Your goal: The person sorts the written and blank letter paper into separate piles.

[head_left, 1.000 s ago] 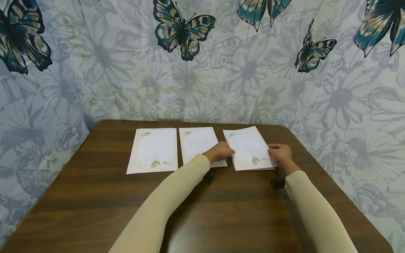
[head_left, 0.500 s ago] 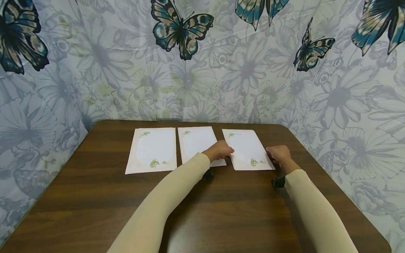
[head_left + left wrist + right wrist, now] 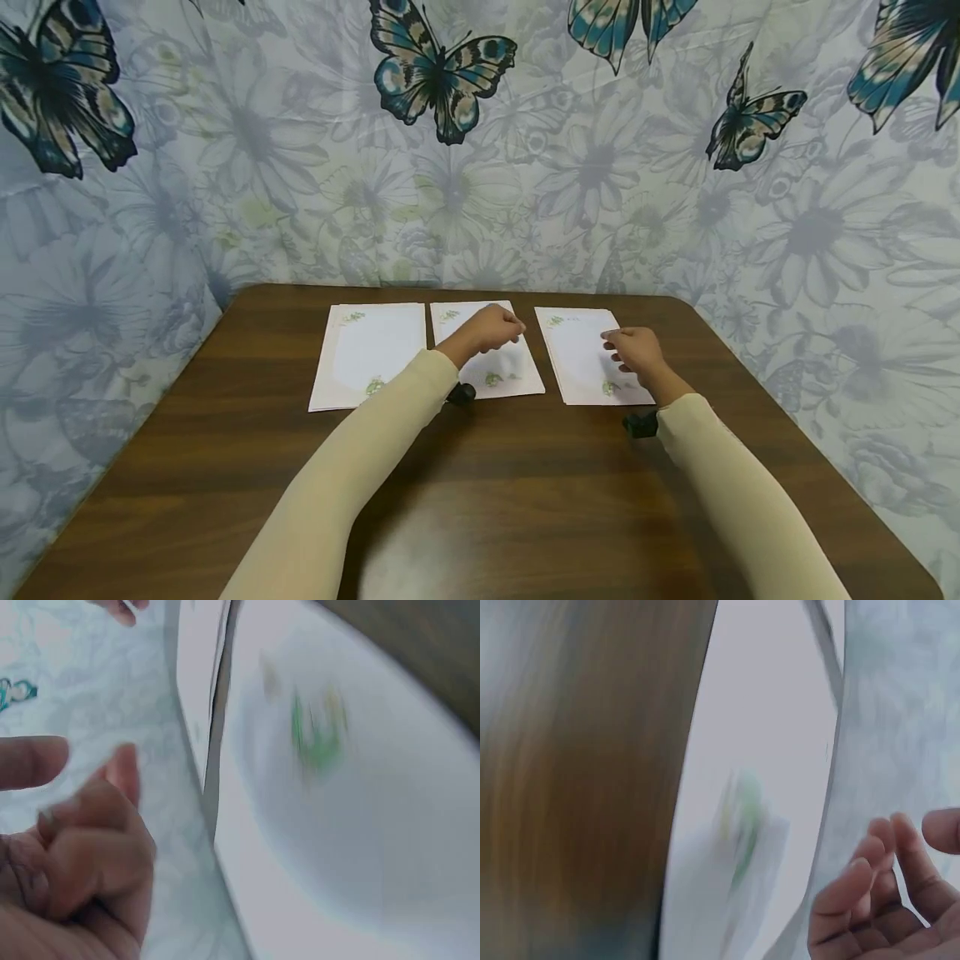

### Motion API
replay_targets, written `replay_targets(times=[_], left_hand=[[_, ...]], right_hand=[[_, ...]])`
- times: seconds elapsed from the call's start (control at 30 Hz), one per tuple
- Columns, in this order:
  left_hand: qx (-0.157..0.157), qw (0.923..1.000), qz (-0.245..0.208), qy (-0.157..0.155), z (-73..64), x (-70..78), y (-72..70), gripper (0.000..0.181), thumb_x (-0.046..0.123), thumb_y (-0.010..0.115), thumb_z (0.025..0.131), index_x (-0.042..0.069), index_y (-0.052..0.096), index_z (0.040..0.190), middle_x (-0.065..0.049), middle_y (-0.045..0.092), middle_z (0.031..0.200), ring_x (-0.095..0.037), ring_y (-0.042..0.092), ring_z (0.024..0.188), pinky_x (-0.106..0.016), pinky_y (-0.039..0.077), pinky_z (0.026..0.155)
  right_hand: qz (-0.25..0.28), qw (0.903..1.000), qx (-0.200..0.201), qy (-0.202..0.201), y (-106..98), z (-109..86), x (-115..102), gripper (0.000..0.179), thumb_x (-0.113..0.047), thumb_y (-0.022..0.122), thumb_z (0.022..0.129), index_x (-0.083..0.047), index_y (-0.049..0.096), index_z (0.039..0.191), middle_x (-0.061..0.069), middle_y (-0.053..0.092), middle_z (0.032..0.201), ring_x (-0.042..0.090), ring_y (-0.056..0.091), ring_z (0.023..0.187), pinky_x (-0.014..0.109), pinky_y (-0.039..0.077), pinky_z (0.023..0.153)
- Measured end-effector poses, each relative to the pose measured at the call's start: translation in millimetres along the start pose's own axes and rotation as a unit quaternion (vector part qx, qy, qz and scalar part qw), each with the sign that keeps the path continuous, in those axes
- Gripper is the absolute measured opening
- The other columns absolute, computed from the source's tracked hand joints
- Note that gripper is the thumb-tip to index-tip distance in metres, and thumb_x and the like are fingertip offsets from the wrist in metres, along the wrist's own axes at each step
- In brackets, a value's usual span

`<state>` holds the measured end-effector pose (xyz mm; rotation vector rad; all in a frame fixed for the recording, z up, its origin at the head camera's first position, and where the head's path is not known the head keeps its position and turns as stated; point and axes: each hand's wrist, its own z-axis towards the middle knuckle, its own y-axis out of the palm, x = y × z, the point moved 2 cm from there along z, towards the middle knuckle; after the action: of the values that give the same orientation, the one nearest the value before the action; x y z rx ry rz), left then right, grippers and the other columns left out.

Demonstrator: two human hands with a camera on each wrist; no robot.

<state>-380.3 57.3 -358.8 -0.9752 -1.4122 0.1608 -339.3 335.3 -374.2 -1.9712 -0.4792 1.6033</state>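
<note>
Left hand: left hand above the middle paper pile, fingers loosely curled, thumb out straight, nothing gripped.
Right hand: right hand over the right side of the right paper pile, fingers relaxed and slightly bent, released, holding nothing.
Paper piles: three in a row near the far edge of the counter; left paper pile just beside the middle one, wider gap before the right one.
Sheets: white, lying flat, green printed motifs at top left and near the bottom; both wrist views blurred.
Sleeves: cream sleeves on both arms, black device at each wrist.
Backdrop: pale floral wall covering, blue-and-black butterflies.
</note>
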Motion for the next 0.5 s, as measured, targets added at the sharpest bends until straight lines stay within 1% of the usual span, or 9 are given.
replay_targets(times=[0.03,0.1,0.13,0.17,0.23,0.3,0.33,0.4,0.5], left_hand=[[0.008,0.9994,0.033,-0.004,-3.1,-4.1,-5.8,0.035,0.031,0.049,0.102,0.006,0.072,0.110,-0.003,0.070,0.098,-0.009,0.033,0.052,-0.025,0.034,0.052],[0.027,0.9949,0.096,-0.011,-9.4,-13.7,-17.5,0.036,0.032,0.050,0.100,0.005,0.071,0.089,-0.001,0.064,0.085,-0.010,0.039,0.057,-0.028,0.041,0.060],[0.034,0.9922,0.119,-0.019,-13.0,-18.6,-23.1,0.038,0.032,0.051,0.100,0.005,0.068,0.081,0.000,0.062,0.083,-0.012,0.043,0.061,-0.029,0.044,0.065],[0.040,0.9893,0.138,-0.028,-16.9,-23.5,-28.4,0.039,0.033,0.051,0.099,0.005,0.067,0.078,-0.001,0.061,0.085,-0.013,0.046,0.066,-0.031,0.046,0.069],[0.045,0.9843,0.162,-0.054,-23.8,-34.7,-37.2,0.040,0.034,0.050,0.099,0.004,0.068,0.082,-0.005,0.065,0.094,-0.019,0.056,0.078,-0.037,0.051,0.081],[0.044,0.9814,0.169,-0.079,-30.3,-46.1,-43.1,0.040,0.035,0.049,0.100,0.002,0.070,0.094,-0.009,0.066,0.109,-0.024,0.060,0.091,-0.041,0.051,0.089],[0.046,0.9800,0.173,-0.088,-33.5,-51.5,-45.1,0.040,0.036,0.049,0.099,0.002,0.070,0.104,-0.010,0.066,0.118,-0.025,0.061,0.099,-0.042,0.051,0.092],[0.042,0.9775,0.178,-0.105,-38.6,-60.9,-47.7,0.045,0.037,0.049,0.099,0.000,0.066,0.117,-0.013,0.063,0.126,-0.029,0.061,0.107,-0.044,0.051,0.094],[0.046,0.9757,0.178,-0.119,-44.7,-71.3,-49.5,0.046,0.037,0.050,0.098,0.000,0.063,0.121,-0.014,0.064,0.123,-0.029,0.061,0.105,-0.043,0.051,0.090]], right_hand=[[-0.003,0.9999,-0.016,-0.003,8.7,-0.7,-6.4,0.046,-0.031,0.045,0.102,-0.002,0.057,0.136,0.021,0.059,0.132,0.031,0.060,0.105,0.028,0.051,0.071],[-0.013,0.9986,-0.049,-0.015,25.2,-0.9,-18.1,0.047,-0.033,0.048,0.101,-0.002,0.058,0.135,0.020,0.060,0.132,0.031,0.062,0.107,0.029,0.052,0.072],[-0.017,0.9976,-0.063,-0.021,32.8,-0.6,-23.5,0.047,-0.033,0.050,0.100,-0.002,0.058,0.135,0.020,0.060,0.132,0.030,0.063,0.105,0.029,0.052,0.071],[-0.018,0.9967,-0.075,-0.026,39.9,-0.4,-28.6,0.047,-0.034,0.052,0.100,-0.002,0.059,0.134,0.019,0.061,0.131,0.028,0.065,0.102,0.030,0.053,0.071],[-0.018,0.9946,-0.096,-0.036,52.1,-0.3,-37.2,0.047,-0.032,0.052,0.099,-0.002,0.059,0.134,0.020,0.061,0.131,0.025,0.066,0.096,0.029,0.053,0.068],[-0.017,0.9922,-0.115,-0.044,61.7,-0.7,-43.8,0.047,-0.031,0.051,0.099,-0.001,0.057,0.135,0.021,0.060,0.133,0.022,0.067,0.092,0.028,0.052,0.065],[-0.015,0.9912,-0.124,-0.045,65.7,-1.0,-46.1,0.047,-0.031,0.051,0.100,-0.001,0.056,0.136,0.021,0.059,0.134,0.021,0.068,0.090,0.028,0.052,0.064],[-0.013,0.9890,-0.140,-0.044,72.8,-2.0,-49.9,0.049,-0.031,0.050,0.100,0.000,0.055,0.137,0.022,0.058,0.135,0.020,0.068,0.088,0.027,0.051,0.063],[-0.009,0.9865,-0.159,-0.039,81.9,-3.3,-54.0,0.050,-0.033,0.050,0.101,0.001,0.053,0.137,0.022,0.057,0.136,0.021,0.068,0.087,0.027,0.050,0.062]])
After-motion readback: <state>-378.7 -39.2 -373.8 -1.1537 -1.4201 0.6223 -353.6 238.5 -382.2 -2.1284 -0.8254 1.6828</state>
